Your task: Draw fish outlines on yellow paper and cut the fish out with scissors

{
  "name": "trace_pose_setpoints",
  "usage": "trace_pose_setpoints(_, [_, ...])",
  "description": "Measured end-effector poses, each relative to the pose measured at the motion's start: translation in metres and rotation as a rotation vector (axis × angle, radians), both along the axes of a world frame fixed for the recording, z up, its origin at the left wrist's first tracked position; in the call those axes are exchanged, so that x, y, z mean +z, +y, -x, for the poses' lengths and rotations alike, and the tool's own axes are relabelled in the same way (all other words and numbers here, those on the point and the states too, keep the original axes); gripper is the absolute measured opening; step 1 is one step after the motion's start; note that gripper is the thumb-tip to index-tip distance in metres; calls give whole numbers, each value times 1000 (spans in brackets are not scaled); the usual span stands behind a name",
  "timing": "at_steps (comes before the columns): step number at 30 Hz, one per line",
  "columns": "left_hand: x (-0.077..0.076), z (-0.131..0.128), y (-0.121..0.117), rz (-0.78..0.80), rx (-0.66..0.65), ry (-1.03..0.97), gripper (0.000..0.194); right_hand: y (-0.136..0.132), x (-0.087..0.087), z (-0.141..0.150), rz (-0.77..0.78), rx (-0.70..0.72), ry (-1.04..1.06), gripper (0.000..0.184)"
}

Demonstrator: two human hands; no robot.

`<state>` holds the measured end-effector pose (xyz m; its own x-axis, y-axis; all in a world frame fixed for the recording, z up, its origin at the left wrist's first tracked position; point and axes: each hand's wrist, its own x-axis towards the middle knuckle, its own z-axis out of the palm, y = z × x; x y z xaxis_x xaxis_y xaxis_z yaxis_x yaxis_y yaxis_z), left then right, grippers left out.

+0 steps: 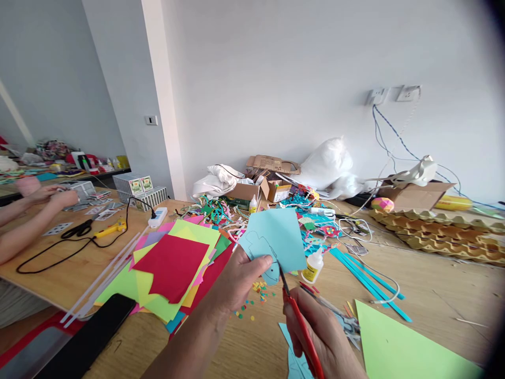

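Observation:
My left hand (244, 273) pinches a light blue paper sheet (278, 234) with its thumb on top, holding it above the table. A drawn outline runs across the sheet's left part, and a cut slit follows it. My right hand (315, 326) grips red-handled scissors (302, 329), whose dark blades reach into the slit beside my left thumb. Under my right hand lie more light blue paper pieces (294, 355) with drawn lines, partly hidden. A white glue bottle (313, 267) with a yellow label stands just right of the sheet.
Coloured paper sheets (173, 266) are piled at left, near a black phone-like slab (90, 337). A green sheet (406, 342) and pliers (349, 323) lie right. Egg trays (442, 237) stack at far right. Another person's hands (59, 197) hold cards beyond a yellow glue gun (112, 228).

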<state>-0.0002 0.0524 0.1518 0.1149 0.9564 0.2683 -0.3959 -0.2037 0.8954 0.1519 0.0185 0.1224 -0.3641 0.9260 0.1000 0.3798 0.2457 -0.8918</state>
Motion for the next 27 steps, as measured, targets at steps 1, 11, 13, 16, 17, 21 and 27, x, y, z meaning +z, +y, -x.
trace_pose_setpoints(1, [1, 0, 0, 4, 1, -4, 10, -1, 0, 0, 19, -5, 18, 43])
trace_pose_setpoints(11, [-3, 4, 2, 7, 3, 48, 10, 3, -1, -3, -97, 17, -72, 44])
trace_pose_setpoints(13, [-5, 5, 3, 9, -13, 51, 10, 4, 0, -3, -99, 16, -96, 43])
trace_pose_setpoints(16, [-8, 7, 4, 26, -27, 43, 10, 5, 0, -2, -105, 17, -103, 41])
trace_pose_setpoints(17, [-8, 7, 4, 33, -29, 39, 10, 5, 0, -2, -111, 22, -101, 41])
trace_pose_setpoints(21, [-9, 8, 4, 48, -28, 37, 10, 5, -1, -2, -125, 29, -102, 40])
trace_pose_setpoints(27, [-7, 7, 4, 48, -49, 32, 11, 5, -1, -2, -112, 29, -112, 40])
